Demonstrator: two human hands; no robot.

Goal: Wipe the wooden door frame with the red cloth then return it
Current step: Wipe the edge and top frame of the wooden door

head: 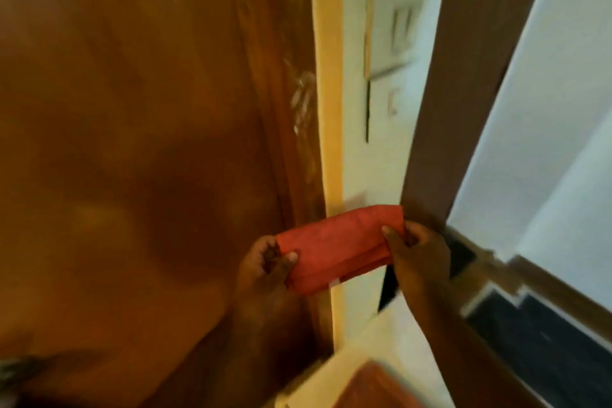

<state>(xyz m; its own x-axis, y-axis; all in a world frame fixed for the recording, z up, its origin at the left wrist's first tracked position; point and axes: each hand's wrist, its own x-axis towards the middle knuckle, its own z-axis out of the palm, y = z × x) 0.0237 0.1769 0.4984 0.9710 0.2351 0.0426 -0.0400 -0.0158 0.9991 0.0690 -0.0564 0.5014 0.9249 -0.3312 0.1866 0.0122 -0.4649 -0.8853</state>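
A folded red cloth (337, 247) is stretched level between both hands in the lower middle of the blurred head view. My left hand (265, 270) pinches its left end and my right hand (420, 258) grips its right end. The cloth hangs in front of the gap between a large orange-brown wooden door (149, 142) on the left and a dark brown wooden door frame (463, 93) on the right. My right hand is close against the dark frame's lower part; whether the cloth touches it I cannot tell.
A pale yellow edge strip (328, 109) runs down the door's side. Behind the gap is a white wall (387, 159) with small fittings. White panels (546, 142) lie right of the frame, dark steps (546, 334) below them, and a brown surface (377, 387) at the bottom.
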